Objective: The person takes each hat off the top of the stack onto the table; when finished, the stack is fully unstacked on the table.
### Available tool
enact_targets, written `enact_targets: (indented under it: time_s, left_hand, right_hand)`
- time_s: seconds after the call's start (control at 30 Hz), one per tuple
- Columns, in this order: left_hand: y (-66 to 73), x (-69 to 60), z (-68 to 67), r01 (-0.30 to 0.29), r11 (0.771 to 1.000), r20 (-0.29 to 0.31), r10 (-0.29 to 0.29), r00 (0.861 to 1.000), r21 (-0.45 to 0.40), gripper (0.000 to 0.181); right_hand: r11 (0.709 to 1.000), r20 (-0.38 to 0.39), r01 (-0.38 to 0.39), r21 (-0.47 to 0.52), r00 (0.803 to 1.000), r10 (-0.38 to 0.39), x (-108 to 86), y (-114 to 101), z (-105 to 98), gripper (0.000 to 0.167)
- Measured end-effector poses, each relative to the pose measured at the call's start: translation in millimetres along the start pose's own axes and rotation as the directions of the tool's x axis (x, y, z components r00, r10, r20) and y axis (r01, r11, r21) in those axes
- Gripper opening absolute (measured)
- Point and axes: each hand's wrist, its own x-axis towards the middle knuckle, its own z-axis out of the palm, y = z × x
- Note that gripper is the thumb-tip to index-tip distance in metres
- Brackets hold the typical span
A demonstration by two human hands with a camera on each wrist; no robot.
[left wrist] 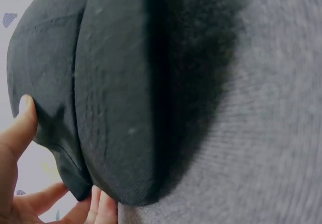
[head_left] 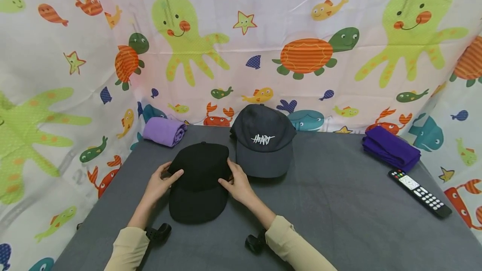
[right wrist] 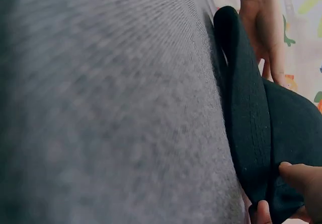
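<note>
A plain black baseball cap [head_left: 199, 166] is between both hands, its brim toward the person. At the cap's left side, the left hand [head_left: 158, 185] grips it; the left wrist view shows the thumb [left wrist: 22, 123] on the crown and the other fingers low by the edge. The right hand [head_left: 239, 183] holds the opposite side, with its thumb [right wrist: 297, 173] against the crown in the right wrist view. Just behind and to the right sits a dark grey cap [head_left: 263, 141] with white lettering on its front. The cap's inside is hidden.
A rolled lilac cloth [head_left: 164, 131] lies at the back left of the grey table [head_left: 320, 216]. Toward the right edge are a folded dark purple cloth [head_left: 391, 147] and a black remote control [head_left: 419, 193]. A curtain [head_left: 233, 62] printed with sea animals surrounds the table.
</note>
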Motion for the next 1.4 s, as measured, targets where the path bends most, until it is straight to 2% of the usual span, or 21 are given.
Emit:
enact_targets:
  time_s: [0.13, 0.23, 0.33, 0.43, 0.53, 0.67, 0.77, 0.9, 1.03, 1.2, 1.4]
  left_hand:
    - [2.2, 1.5, 1.2, 0.012, 0.999, -0.006, -0.012, 1.0, 0.034, 0.086]
    - [1.5, 2.0, 1.3, -0.007, 0.999, -0.012, 0.007, 1.0, 0.04, 0.086]
    - [-2.4, 0.1, -0.1, -0.054, 0.997, 0.003, 0.054, 0.999, 0.047, 0.085]
    - [-9.3, -2.9, -2.8, -0.123, 0.992, 0.06, 0.121, 0.991, 0.034, 0.085]
    - [-16.9, -6.9, -6.1, -0.191, 0.981, 0.176, 0.183, 0.967, 0.03, 0.092]
    - [-23.1, -15.2, -9.2, -0.278, 0.956, 0.332, 0.233, 0.914, 0.094, 0.105]
    - [-24.1, -21.5, -10.4, -0.318, 0.94, 0.391, 0.248, 0.886, 0.125, 0.109]
    - [-24.5, -27.0, -11.8, -0.326, 0.939, 0.436, 0.249, 0.865, 0.111, 0.115]
    - [-25.0, -28.5, -11.2, -0.35, 0.931, 0.462, 0.264, 0.846, 0.109, 0.122]
    - [-27.8, -26.6, -10.9, -0.359, 0.924, 0.442, 0.269, 0.856, 0.133, 0.122]
    - [-29.5, -24.0, -12.3, -0.379, 0.909, 0.4, 0.288, 0.87, 0.171, 0.113]
  right_hand:
    - [1.0, 0.027, -0.021, -0.018, 0.999, 0.022, 3.2, 0.9, 0.7, 0.076]
    - [0.999, 0.056, -0.042, 0.009, 0.998, 0.041, 3.5, 0.7, -1.2, 0.079]
    - [0.998, 0.107, -0.029, 0.054, 0.994, 0.023, 1.5, 0.2, -4.6, 0.083]
    - [0.998, 0.183, 0.005, 0.057, 0.983, -0.015, -1.6, 0.4, -8.3, 0.092]
    - [0.999, 0.278, 0.039, 0.036, 0.959, -0.048, -4.5, 0.8, -10.6, 0.108]
    - [0.997, 0.403, 0.077, 0.02, 0.912, -0.078, -7.4, -0.2, -11.2, 0.125]
    - [0.992, 0.452, 0.125, -0.025, 0.886, -0.1, -9.0, -0.5, -9.0, 0.131]
    - [0.982, 0.455, 0.17, -0.081, 0.883, -0.115, -11.1, 0.0, -4.9, 0.132]
    - [0.981, 0.442, 0.177, -0.081, 0.888, -0.124, -13.1, -0.8, -4.4, 0.128]
    - [0.982, 0.437, 0.172, -0.078, 0.891, -0.121, -12.8, -0.6, -4.1, 0.126]
    - [0.985, 0.434, 0.149, -0.087, 0.896, -0.097, -10.9, 2.9, -4.3, 0.118]
